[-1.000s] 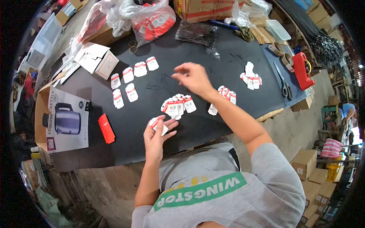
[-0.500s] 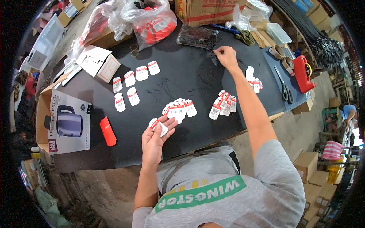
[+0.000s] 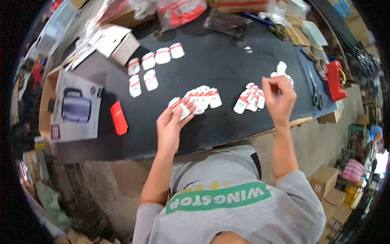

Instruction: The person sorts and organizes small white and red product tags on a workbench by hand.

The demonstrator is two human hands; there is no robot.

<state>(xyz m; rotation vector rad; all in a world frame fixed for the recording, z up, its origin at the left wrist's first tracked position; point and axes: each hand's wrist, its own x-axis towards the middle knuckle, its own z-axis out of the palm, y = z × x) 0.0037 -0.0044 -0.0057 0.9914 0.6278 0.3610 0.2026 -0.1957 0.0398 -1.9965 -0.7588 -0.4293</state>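
Note:
My left hand (image 3: 170,129) is closed on a white hang tag (image 3: 178,106) with a red band, pinched between thumb and fingers; whether more than one is held cannot be told. Just beyond it a loose pile of similar tags (image 3: 202,96) lies on the black table (image 3: 211,130). Raised at the right is my right hand (image 3: 281,101), thumb and fingers pinched together, and anything between them is too small to make out. A second tag pile (image 3: 248,99) lies to its left. Another tag pile (image 3: 281,69) is partly hidden behind it.
Small tag stacks (image 3: 148,61) stand in rows at the back left. A red card stack (image 3: 118,118) and an electric kettle box (image 3: 77,107) lie left. Scissors (image 3: 316,95), tape rolls (image 3: 321,69) and a red tape dispenser (image 3: 335,81) sit right. A clear bag of dark strands (image 3: 227,22) lies at the back.
My right hand has come back from the dark strands near the clear bag toward me, now raised and pinched. My left hand still holds the tag. The view has shifted.

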